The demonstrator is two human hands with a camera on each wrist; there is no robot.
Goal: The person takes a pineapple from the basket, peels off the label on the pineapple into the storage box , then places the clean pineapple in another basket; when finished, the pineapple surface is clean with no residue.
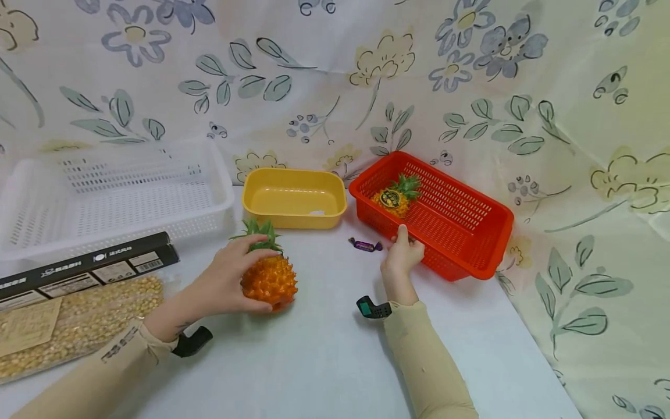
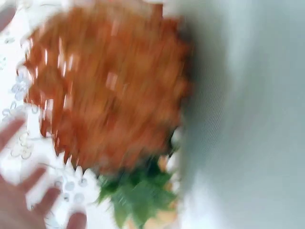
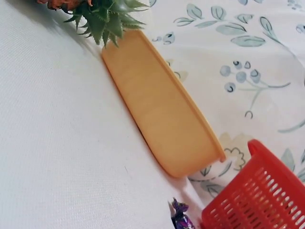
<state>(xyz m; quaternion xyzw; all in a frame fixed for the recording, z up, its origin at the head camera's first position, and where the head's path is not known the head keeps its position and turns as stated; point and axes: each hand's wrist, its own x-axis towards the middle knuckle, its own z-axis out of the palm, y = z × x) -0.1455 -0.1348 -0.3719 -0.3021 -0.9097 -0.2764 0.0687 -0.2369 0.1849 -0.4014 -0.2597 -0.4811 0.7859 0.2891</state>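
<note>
On the worktop (image 1: pixel 324 355), left of its middle, the pineapple (image 1: pixel 272 280) is seen lying with its green leaves pointed toward the yellow tray (image 1: pixel 294 222). It is framed by the left hand (image 1: pixel 230 278), whose thumb and fingers are spread wide, the fingers near the leafy end and the thumb along the opposite, nearer end. From the left wrist the view is blurred, and pale cloth is seen between the fingers and the fruit; whether any grip is taken cannot be told.

Against the near wall of the red basket (image 1: pixel 450 265) the right hand (image 1: pixel 400 262) is held, one digit raised to the rim. Its other fingers are partly hidden, and it cannot be told whether the basket is gripped or merely touched; from the right wrist the hand is not shown. Inside the basket, at its left end, a labelled pineapple (image 1: pixel 389 201) is held. Just left of the right hand a purple candy (image 1: pixel 364 245) is laid.

At the far left a white basket (image 1: pixel 206 227) is placed, with a black box (image 1: pixel 131 256) set along its front. Nearer still, a clear bag (image 1: pixel 117 302) is filled with yellow kernels. Behind everything a floral cloth (image 1: pixel 335 75) is hung.
</note>
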